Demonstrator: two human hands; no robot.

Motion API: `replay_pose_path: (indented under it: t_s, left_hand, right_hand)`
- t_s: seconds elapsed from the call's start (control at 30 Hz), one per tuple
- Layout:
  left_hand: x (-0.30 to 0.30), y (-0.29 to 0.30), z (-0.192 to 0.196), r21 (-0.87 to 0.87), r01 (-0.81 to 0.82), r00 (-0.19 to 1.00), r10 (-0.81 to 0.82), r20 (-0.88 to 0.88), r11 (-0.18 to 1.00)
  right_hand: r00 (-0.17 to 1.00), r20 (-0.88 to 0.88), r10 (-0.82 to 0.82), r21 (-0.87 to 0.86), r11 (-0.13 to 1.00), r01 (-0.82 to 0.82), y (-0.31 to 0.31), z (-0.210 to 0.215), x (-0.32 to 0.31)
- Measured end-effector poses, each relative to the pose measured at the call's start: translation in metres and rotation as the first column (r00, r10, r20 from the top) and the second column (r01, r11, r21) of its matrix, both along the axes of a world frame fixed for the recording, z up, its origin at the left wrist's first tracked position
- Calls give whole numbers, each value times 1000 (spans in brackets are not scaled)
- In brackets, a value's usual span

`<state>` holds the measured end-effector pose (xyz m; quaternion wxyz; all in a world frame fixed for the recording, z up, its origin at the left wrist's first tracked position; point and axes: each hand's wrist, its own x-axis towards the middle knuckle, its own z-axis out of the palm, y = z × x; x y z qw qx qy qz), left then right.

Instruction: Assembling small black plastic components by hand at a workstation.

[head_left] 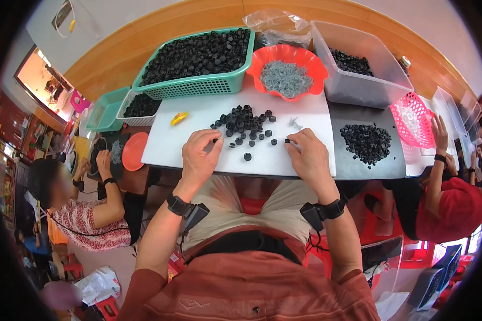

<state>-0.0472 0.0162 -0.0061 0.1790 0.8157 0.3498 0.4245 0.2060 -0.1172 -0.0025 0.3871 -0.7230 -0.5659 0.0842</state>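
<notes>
My left hand [199, 155] rests on the white board [166, 144], its fingertips pinching a small black cap at the edge of a loose pile of black caps [245, 122]. My right hand [307, 155] lies on the board's right part and pinches a small black piece at its fingertips. One black cap [247, 157] sits alone between the two hands. A few small grey metal pieces [294, 123] lie just beyond my right hand. Both wrists wear black bands with small devices.
Behind the board stand a green basket of black caps [198, 56], a red bowl of grey metal pieces [287, 75] and a clear bin with black parts [359, 67]. Another black pile [366, 142] lies on a grey mat at right. People work on both sides.
</notes>
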Motion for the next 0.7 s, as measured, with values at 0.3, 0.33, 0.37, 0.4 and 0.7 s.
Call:
replay_pose_path:
  t_s: [0.3,0.33,0.37,0.4,0.7]
  left_hand:
    - [1,-1,0,98,-1,999,-4,54,995]
    - [1,-1,0,153,-1,998,-8,62,988]
    - [0,-4,0,153,-3,998,-7,64,988]
    - [0,-8,1,182,-18,999,10,48,983]
    - [26,-81,35,-454,305,920,-135,368,837]
  right_hand:
    - [999,36,0,177,984,-6,-4,-4,-2]
    - [999,36,2,177,984,-8,-5,-4,-2]
    - [1000,6,13,185,983,-14,-6,-2,-2]
    - [999,-27,25,192,981,-20,-7,-1,-2]
    - [975,-116,189,352,926,-137,-28,8,-18]
